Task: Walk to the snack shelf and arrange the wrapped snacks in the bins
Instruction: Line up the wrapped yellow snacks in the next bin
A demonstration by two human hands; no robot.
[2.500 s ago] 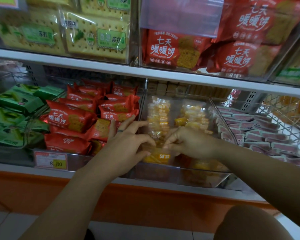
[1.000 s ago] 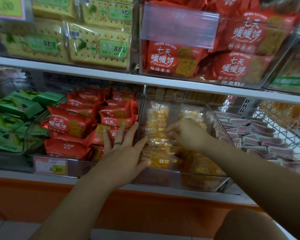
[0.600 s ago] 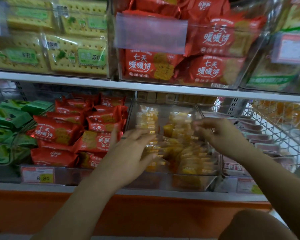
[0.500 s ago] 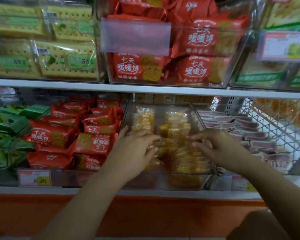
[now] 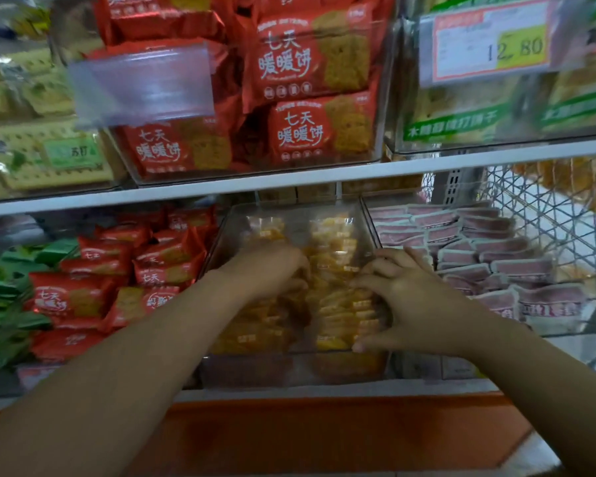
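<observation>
A clear plastic bin (image 5: 291,370) on the lower shelf holds two rows of small yellow wrapped snacks (image 5: 331,235). Both my hands are inside it. My left hand (image 5: 272,270) lies knuckles up on the left row, its fingers curled down between the two rows; it is blurred. My right hand (image 5: 406,297) spans the right row, with fingers curled over the back of the packets and the thumb at the front of the stack.
Red cracker packets (image 5: 69,297) fill the bin to the left, with green packets (image 5: 0,287) beyond them. Pink packets (image 5: 516,270) lie to the right beside a wire basket (image 5: 547,215). Upper-shelf bins of red packets (image 5: 300,132) hang just above, with a price tag (image 5: 489,49).
The view has swung right and closer to the shelf. My left hand went deeper into the yellow bin and curled its fingers. My right hand came down over the right row.
</observation>
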